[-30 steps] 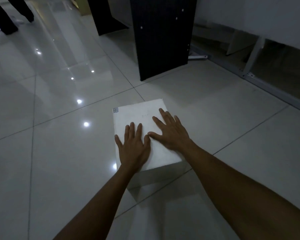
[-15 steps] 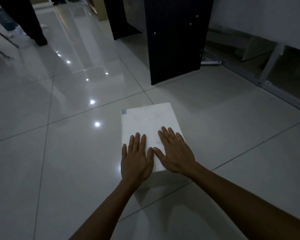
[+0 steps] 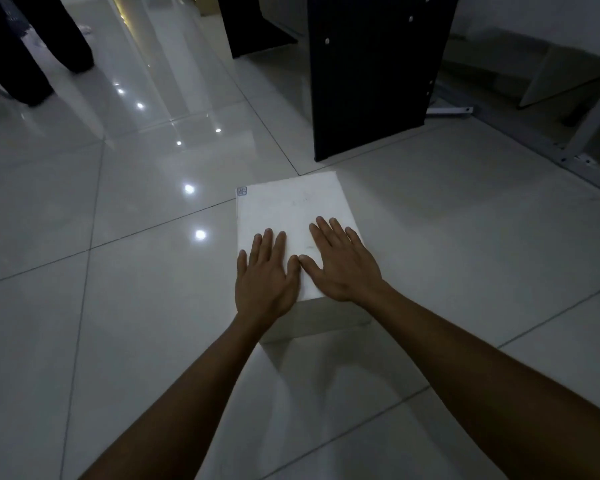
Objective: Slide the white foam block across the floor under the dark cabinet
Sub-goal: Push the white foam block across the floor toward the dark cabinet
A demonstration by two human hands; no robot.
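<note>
Block (image 3: 291, 216): white foam, on floor (image 3: 118, 306), just short of cabinet (image 3: 368, 81). Left hand (image 3: 262, 278), right hand (image 3: 343, 265): flat on top, grip apart. Advice: press lightly, push level, aim toward cabinet base.

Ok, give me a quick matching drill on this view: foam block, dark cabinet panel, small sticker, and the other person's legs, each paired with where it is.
Column 1:
1. white foam block
2. dark cabinet panel
3. small sticker
4. other person's legs

Column 2:
A. top left of the view
B. far left corner of the block's top
C. under the left hand and right hand, both lying flat
D. upright on the floor just beyond the block

Pairs: 1-C, 2-D, 3-B, 4-A
</note>
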